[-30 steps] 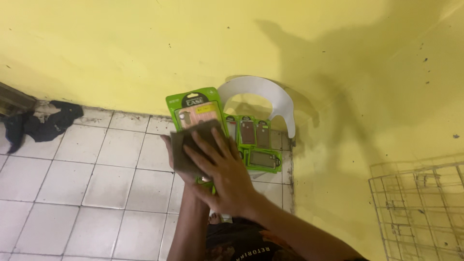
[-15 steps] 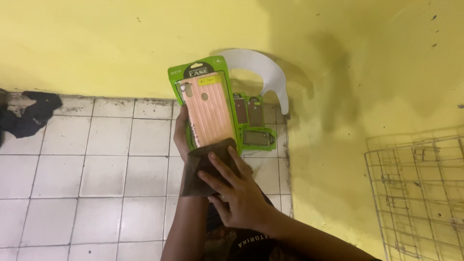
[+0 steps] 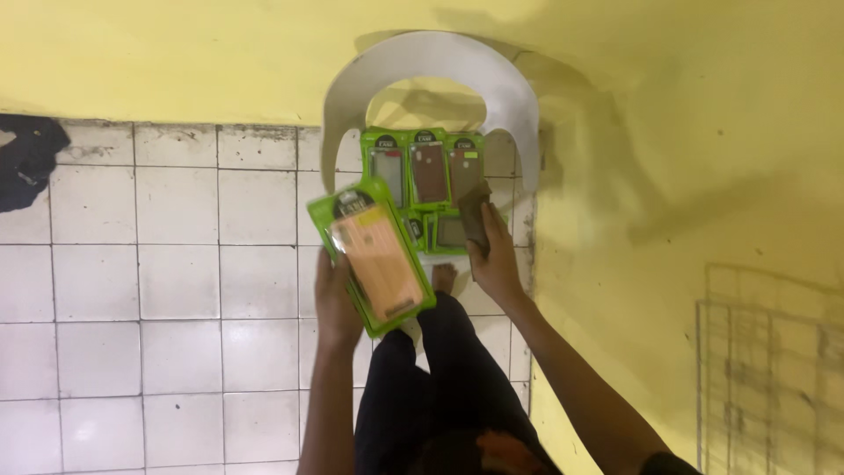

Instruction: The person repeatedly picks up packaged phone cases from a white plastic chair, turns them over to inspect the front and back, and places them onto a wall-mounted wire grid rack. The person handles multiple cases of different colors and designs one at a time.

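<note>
My left hand [image 3: 336,303] holds a green blister pack [image 3: 373,253] with a pale orange phone case inside, gripping it by its lower left side and tilting it. My right hand [image 3: 495,257] is closed on a brown cloth [image 3: 475,211] and rests it on the right edge of several green phone-case packs [image 3: 428,171]. Those packs lie on the seat of a white plastic chair [image 3: 428,66] right in front of me. My dark trousers and bare foot show below the packs.
The chair stands against a yellow wall [image 3: 686,132]. White floor tiles [image 3: 158,290] spread to the left, with a dark bundle of cloth [image 3: 28,158] at the far left. A wire grid rack [image 3: 769,369] leans at the lower right.
My right hand took the brown cloth off the held pack and moved it right onto the packs on the chair. My left hand lowered and tilted the pack.
</note>
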